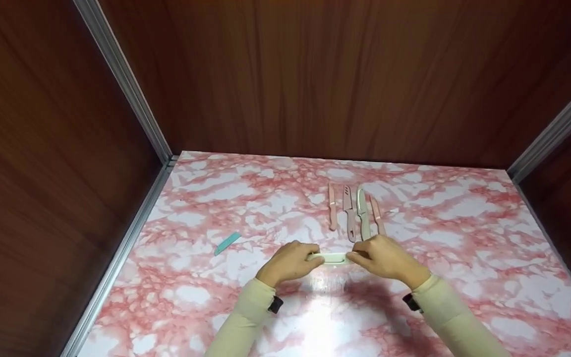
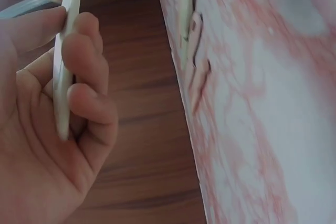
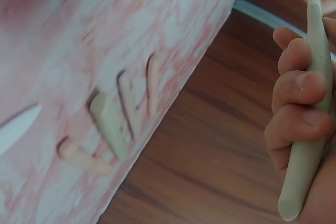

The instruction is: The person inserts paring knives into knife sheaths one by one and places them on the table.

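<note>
Between my hands is a pale green knife [image 1: 335, 258], held crosswise low over the table. My right hand [image 1: 386, 258] grips its handle [image 3: 307, 156], several fingers curled round it. At the other end my left hand [image 1: 288, 264] holds the whitish-green sheath [image 2: 63, 93], thumb on one side and fingers curled on the other. Beyond the right hand lie a pink knife [image 1: 333, 210], a mauve knife [image 1: 350, 215], a green knife [image 1: 364, 218] and another pink knife [image 1: 376, 213], partly behind the hand.
A small turquoise blade-shaped piece [image 1: 227, 243] lies to the left. In the right wrist view, a white pointed piece [image 3: 18, 129] shows at the left edge. Brown wood-grain panels [image 1: 310, 79] enclose the pink-and-white marbled table [image 1: 206, 317] at the back and sides.
</note>
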A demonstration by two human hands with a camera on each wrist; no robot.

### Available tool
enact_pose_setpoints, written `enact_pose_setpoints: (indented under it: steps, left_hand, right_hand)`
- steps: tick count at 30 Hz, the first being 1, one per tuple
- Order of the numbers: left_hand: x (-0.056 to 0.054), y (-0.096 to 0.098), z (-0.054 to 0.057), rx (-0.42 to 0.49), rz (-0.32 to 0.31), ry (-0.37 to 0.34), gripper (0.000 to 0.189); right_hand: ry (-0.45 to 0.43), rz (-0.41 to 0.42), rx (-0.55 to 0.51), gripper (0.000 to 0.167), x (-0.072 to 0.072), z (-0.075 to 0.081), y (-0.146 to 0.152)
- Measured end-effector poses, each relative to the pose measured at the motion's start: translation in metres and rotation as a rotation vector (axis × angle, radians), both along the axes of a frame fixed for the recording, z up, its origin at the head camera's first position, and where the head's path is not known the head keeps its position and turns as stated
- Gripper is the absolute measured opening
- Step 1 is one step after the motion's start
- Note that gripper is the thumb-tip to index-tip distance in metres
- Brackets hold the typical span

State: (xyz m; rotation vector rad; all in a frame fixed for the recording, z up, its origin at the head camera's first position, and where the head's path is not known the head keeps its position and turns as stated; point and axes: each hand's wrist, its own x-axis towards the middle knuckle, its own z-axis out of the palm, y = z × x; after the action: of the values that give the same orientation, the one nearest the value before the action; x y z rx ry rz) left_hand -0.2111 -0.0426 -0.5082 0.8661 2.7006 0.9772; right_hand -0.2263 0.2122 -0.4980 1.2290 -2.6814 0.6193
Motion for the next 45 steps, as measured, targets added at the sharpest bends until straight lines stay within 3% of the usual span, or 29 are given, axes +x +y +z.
enact_pose_setpoints:
  steps: [9, 14, 19, 27, 36, 45]
  left_hand:
    - [-0.003, -0.018, -0.003, 0.069, -0.005, -0.081, 0.029]
    - [-0.004, -0.023, -0.004, 0.046, 0.007, -0.081, 0.025]
    - [-0.003, -0.033, -0.007, -0.067, 0.048, -0.026, 0.022]
    - [-0.003, -0.050, -0.015, -0.169, 0.101, -0.027, 0.019]
    - [-0.002, -0.063, -0.021, -0.213, 0.155, -0.044, 0.017]
    - [-0.001, -0.072, -0.025, -0.226, 0.170, -0.067, 0.017]
  right_hand:
    - [-0.002, -0.033, -0.028, 0.032, -0.004, -0.002, 0.021]
    - [-0.065, -0.071, -0.013, 0.031, -0.007, -0.003, 0.031]
    - [-0.135, -0.174, 0.002, 0.029, -0.014, -0.005, 0.047]
    - [-0.274, -0.380, 0.024, 0.018, -0.032, -0.012, 0.072]
    - [-0.235, -0.524, 0.056, 0.019, -0.049, -0.020, 0.096]
    - [-0.306, -0.681, 0.050, 0.026, -0.061, -0.035, 0.110]
